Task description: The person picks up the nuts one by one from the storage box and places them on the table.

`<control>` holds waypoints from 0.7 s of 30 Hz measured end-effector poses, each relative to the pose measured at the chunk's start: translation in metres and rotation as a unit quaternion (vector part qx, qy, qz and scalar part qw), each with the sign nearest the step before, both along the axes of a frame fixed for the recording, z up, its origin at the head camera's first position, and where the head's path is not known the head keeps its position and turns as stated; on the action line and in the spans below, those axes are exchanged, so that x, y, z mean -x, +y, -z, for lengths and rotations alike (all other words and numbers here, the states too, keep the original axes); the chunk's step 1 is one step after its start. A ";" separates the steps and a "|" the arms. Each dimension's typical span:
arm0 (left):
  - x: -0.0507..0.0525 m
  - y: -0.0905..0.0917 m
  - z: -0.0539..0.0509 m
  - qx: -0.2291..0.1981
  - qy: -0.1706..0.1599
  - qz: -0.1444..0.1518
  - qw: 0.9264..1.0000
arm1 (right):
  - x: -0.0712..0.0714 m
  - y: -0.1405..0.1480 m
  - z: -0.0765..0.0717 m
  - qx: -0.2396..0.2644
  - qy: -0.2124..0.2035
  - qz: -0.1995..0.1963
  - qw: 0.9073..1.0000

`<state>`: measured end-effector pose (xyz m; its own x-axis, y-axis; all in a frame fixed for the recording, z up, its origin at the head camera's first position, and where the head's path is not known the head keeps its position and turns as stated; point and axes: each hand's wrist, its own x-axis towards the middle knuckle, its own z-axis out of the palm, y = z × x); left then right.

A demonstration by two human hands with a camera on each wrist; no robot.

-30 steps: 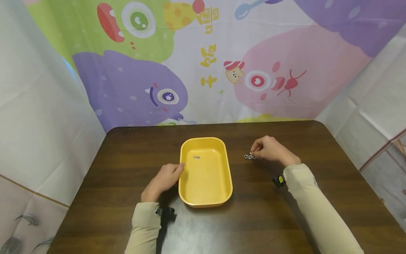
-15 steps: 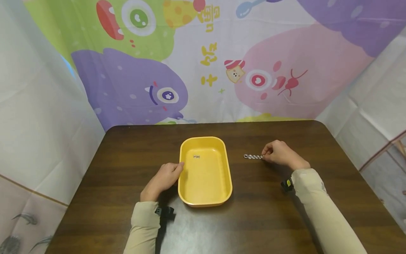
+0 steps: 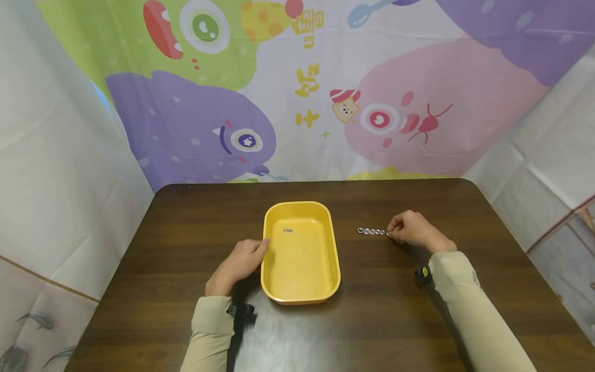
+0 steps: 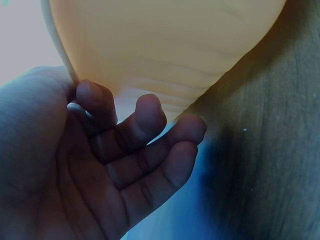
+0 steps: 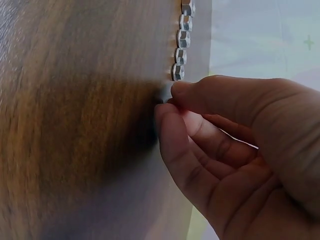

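Note:
A yellow tray (image 3: pixel 302 268) stands on the table, with two small metal nuts (image 3: pixel 288 231) lying inside near its far left. My left hand (image 3: pixel 241 262) holds the tray's left side, thumb at the rim and curled fingers (image 4: pixel 150 117) against the outer wall. Right of the tray, several hex nuts (image 3: pixel 372 231) form a straight row; the right wrist view shows these nuts (image 5: pixel 183 38) side by side. At the row's right end, thumb and index finger of my right hand (image 3: pixel 411 228) pinch a nut (image 3: pixel 388 233), mostly hidden by the fingertips.
The dark wooden table (image 3: pixel 362 330) has a rounded back edge. A cartoon-printed curtain (image 3: pixel 307 150) hangs right behind it, with pale cloth at both sides. Black wrist cameras (image 3: pixel 423 274) sit below each cuff.
My right hand has moved right from above the nuts to the row's right end. Another nut now sits at that end, by the fingertips. My left hand stays on the tray.

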<state>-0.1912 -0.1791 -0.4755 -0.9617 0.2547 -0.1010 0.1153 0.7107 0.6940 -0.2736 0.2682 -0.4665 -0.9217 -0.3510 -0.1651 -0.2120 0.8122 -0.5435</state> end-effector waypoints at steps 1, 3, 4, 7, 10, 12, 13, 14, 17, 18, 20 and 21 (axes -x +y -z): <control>0.000 0.000 0.000 0.001 0.002 0.000 1.000 | 0.000 0.000 0.001 -0.002 0.002 0.000 1.000; 0.000 0.001 0.000 -0.001 0.001 0.000 1.000 | 0.000 0.000 0.002 -0.009 0.008 0.001 1.000; -0.001 0.001 0.000 -0.002 0.000 0.000 1.000 | 0.000 0.000 0.002 -0.011 0.011 -0.001 1.000; -0.001 0.001 0.000 -0.006 -0.005 -0.001 1.000 | 0.000 0.001 0.004 -0.016 0.017 0.000 1.000; -0.001 0.001 0.001 -0.009 -0.009 -0.002 1.000 | 0.000 0.001 0.004 -0.012 0.019 0.000 1.000; -0.001 0.001 0.001 -0.009 -0.009 -0.002 1.000 | 0.000 0.000 0.005 -0.009 0.019 0.002 1.000; -0.001 0.001 0.002 -0.008 -0.010 -0.001 1.000 | 0.000 0.001 0.005 -0.008 0.018 0.004 1.000; -0.001 0.000 0.002 -0.008 -0.010 0.000 1.000 | 0.001 0.001 0.005 -0.007 0.018 0.002 1.000; -0.001 0.000 0.003 -0.005 -0.009 -0.001 1.000 | 0.002 0.001 0.005 -0.005 0.015 0.002 1.000; -0.001 -0.001 0.002 -0.006 -0.008 -0.002 1.000 | 0.003 0.000 0.005 -0.004 0.014 0.001 1.000; -0.001 -0.001 0.002 -0.004 -0.008 -0.004 1.000 | 0.003 0.000 0.005 -0.002 0.008 0.002 1.000; -0.001 -0.001 0.001 -0.003 -0.008 -0.005 1.000 | 0.003 0.000 0.005 -0.001 0.001 0.006 1.000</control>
